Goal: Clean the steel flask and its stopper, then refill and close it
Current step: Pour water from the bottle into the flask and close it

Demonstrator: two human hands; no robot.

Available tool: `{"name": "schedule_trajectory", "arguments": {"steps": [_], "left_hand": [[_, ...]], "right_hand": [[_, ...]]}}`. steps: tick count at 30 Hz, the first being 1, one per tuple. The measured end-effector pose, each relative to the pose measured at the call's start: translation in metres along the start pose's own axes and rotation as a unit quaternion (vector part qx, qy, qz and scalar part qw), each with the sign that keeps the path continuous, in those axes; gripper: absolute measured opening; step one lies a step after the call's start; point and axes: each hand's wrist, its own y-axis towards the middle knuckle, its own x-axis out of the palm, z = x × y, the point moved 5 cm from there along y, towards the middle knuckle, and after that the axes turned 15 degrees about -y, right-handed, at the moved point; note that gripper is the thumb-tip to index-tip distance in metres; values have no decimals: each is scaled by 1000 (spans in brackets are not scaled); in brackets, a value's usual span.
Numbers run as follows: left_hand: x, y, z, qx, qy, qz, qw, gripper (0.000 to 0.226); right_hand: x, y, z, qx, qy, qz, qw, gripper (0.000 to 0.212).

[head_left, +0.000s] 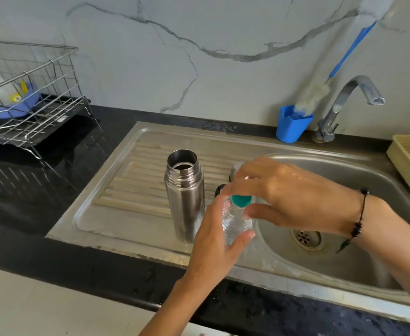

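The left hand [213, 241] grips a clear bottle [235, 224]; the right hand [288, 197] pinches its green cap [241, 201]. At 9 o'clock, the open flask [185, 197] stands upright on the drainboard [116, 190].

Flask left of my bottle

My open steel flask [185, 195] stands on the ribbed steel drainboard [116, 204], left of the clear plastic bottle [235, 221]; round steel basin [344, 270] right.

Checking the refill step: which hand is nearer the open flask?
Left. The left hand holds the bottle beside the flask; the right hand is farther, at the cap.
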Motion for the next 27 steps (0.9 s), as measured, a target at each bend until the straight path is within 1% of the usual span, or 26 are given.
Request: {"name": "schedule_trajectory", "arguments": {"steps": [2, 3, 5, 6, 7, 9, 11, 13, 14, 18, 21, 23, 25, 27], "left_hand": [[1, 1, 1, -4, 9, 1, 1000, 68], [2, 1, 1, -5, 12, 1, 1000, 68], [1, 1, 0, -10, 11, 2, 1000, 68], [1, 1, -1, -13, 7, 2, 1000, 68], [1, 1, -3, -14, 4, -1, 1000, 68], [1, 1, -4, -14, 3, -8, 1000, 69], [1, 1, -1, -14, 6, -6, 1000, 69], [-1, 1, 3, -13, 6, 4, 1000, 70], [-1, 0, 3, -12, 7, 7, 1000, 70], [0, -2, 0, -11, 9, 20, 1000, 70], [2, -5, 0, -16, 3, 32, 999, 70], [2, -5, 2, -20, 8, 38, 999, 68], [-1, -3, 5, -34, 15, 33, 999, 67], [-3, -2, 9, -54, 23, 4, 998, 68]], "right_hand": [[7, 1, -1, -16, -33, 20, 999, 27], [10, 2, -1, -10, -40, 39, 998, 23], [13, 6, -1, 4, -55, 71, 996, 9], [11, 8, -1, 12, -61, 94, 994, 8], [12, 10, -2, 20, -64, 95, 993, 19], [11, 12, -1, 42, -99, 70, 992, 37], [12, 10, 5, 37, -73, 14, 997, 39], [13, 8, 6, -10, -28, -25, 999, 37], [12, 8, 6, -27, -27, -28, 999, 36], [12, 11, 4, -53, -35, 16, 998, 21], [13, 10, 1, -54, -57, 47, 996, 22], [18, 9, -1, -37, -61, 69, 995, 25], [25, 7, 5, 1, -5, 73, 997, 31], [43, 0, 16, 29, 139, 54, 988, 37]]}}
